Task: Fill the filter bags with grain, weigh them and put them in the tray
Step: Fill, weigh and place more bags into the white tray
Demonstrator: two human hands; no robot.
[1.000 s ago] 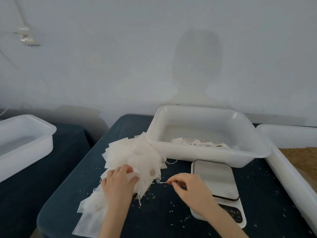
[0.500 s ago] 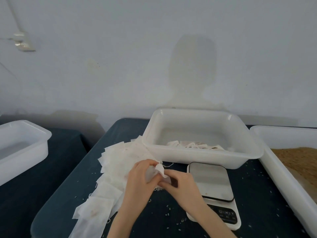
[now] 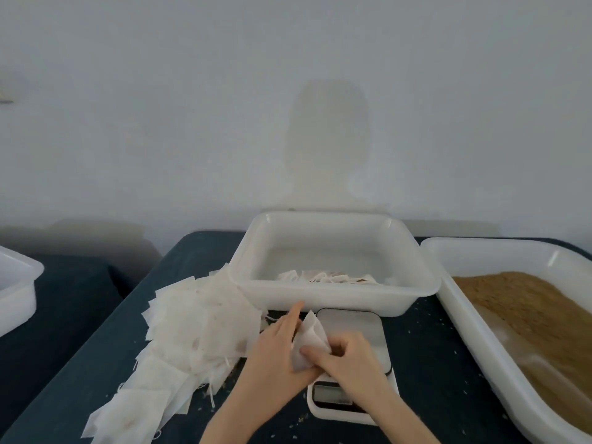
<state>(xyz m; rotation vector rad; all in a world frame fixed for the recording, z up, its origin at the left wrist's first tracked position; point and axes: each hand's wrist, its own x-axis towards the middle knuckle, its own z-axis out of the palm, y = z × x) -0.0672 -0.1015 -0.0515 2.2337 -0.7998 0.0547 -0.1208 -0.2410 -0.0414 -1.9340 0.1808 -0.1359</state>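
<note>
Both hands hold one empty white filter bag point(image 3: 308, 339) just above the left side of the small white scale point(image 3: 355, 363). My left hand point(image 3: 277, 350) supports the bag from the left with its index finger stretched out. My right hand point(image 3: 347, 358) pinches the bag's right side with curled fingers. A loose pile of empty filter bags point(image 3: 192, 331) spreads over the dark table to the left. The white tray point(image 3: 333, 299) behind the scale holds several filled bags. At the right, a long white tub point(image 3: 474, 341) contains brown grain point(image 3: 528, 312).
Another white tub point(image 3: 16, 290) stands on a separate dark table at far left. Stray grains lie scattered on the dark cloth point(image 3: 426, 379) around the scale. A plain wall rises close behind the tray.
One bag was lifted off the pile and brought right, over the scale's left side. Both hands now hold it. The view has shifted right, showing more of the grain tub.
</note>
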